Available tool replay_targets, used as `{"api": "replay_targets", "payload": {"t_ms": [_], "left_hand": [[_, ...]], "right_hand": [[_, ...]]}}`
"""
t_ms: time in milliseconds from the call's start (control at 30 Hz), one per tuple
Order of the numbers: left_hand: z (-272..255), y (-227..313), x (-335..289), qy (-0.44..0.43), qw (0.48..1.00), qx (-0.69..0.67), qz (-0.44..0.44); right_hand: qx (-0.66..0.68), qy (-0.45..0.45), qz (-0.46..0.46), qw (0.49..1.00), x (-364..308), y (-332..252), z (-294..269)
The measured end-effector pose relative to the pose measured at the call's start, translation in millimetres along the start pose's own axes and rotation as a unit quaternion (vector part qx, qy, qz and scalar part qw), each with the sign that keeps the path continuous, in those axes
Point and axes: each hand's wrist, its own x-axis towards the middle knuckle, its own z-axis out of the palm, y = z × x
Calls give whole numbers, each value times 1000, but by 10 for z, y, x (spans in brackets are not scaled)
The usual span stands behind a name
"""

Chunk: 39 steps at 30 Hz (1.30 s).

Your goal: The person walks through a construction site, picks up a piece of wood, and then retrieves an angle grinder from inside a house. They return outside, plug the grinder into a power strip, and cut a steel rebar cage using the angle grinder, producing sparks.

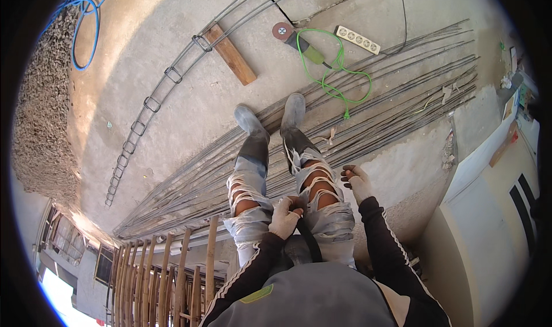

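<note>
Head view: wide fisheye on person's head, facing down; torso [310,298] near, boots [250,122] and concrete floor [190,131] farther.

Between my left hand [284,219] and right hand [360,186], my knees [322,192] stand in the way, and a black strap [310,242] hangs just beside the left fingers. Right of my right fingers, I have open air above pale concrete [397,174]. Ahead of both, steel bars [397,113] lie low; past them, a grinder [313,54] and looping green cord [371,85] obstruct. Left of my left fingers, nearer my body, bamboo poles [211,246] bar passage.
</note>
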Motion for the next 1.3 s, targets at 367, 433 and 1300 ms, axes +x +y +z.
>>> {"api": "replay_targets", "payload": {"t_ms": [367,433,1300], "left_hand": [[123,15,539,67,982,170,38],[48,-17,496,64,981,183,25],[-873,171,29,-224,945,239,-26]], "right_hand": [[62,-75,61,993,-45,484,241],[-18,-78,35,996,-104,565,295],[91,-70,46,992,-1256,840,641]]}}
